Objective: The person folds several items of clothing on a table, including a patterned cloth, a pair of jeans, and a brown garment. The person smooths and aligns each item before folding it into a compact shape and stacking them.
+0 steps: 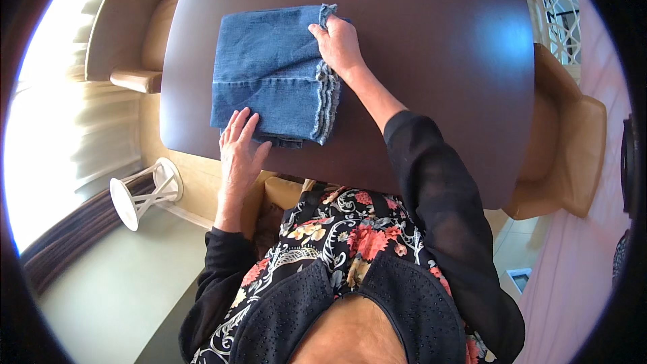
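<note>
Two bare hands bear on one stack of folded denim (263,50), which lies on the dark table (431,61) at 11 o'clock from the wearer's torso. Left hand (237,149): at the stack's 7 o'clock corner, fingers apart and extended, tips resting on the near edge without gripping; this placement probably steadies the cloth against sliding. Right hand (339,45): at 2 o'clock, thumb and fingers apparently clamped on the frayed edge (326,108), fingertips partly hidden; this hold likely keeps the loose layers under control. Orientation: the long axis runs roughly from 12 to 6 o'clock, slightly longer than the width. The frayed edge faces 3 o'clock, its layers fanned at 4 o'clock. One stitched seam (263,82) crosses from 9 to 3 o'clock.
</note>
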Action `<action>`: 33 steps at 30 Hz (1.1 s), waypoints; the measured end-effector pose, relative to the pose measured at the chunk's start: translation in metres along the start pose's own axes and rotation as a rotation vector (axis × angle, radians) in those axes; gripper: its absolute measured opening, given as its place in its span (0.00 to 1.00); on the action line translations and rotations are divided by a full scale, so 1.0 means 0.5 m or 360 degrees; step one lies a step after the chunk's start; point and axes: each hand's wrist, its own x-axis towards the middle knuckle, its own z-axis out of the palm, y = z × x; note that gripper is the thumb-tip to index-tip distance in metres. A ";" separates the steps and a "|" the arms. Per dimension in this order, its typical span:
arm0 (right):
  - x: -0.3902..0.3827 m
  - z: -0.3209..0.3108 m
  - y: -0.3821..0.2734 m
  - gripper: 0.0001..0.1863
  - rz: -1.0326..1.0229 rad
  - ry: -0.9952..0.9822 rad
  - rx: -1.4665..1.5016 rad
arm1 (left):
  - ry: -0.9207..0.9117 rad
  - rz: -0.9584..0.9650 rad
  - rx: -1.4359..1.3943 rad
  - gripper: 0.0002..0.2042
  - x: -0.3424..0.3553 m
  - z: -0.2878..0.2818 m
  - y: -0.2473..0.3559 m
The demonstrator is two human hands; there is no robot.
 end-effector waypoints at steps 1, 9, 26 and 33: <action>0.010 0.002 0.019 0.12 -0.0003 -0.0010 0.0005 | 0.0007 -0.0002 0.0063 0.25 0.003 0.003 0.001; 0.047 0.030 0.074 0.12 0.0178 0.0043 0.0405 | 0.0043 0.0174 -0.0083 0.18 0.143 -0.053 -0.058; -0.107 0.083 -0.064 0.26 -0.0701 -0.0431 -0.1078 | 0.0063 0.0182 0.0153 0.30 0.223 0.042 -0.085; -0.081 0.095 -0.054 0.27 -0.0715 -0.0396 -0.1145 | 0.0311 0.0099 -0.0129 0.25 0.213 0.036 -0.081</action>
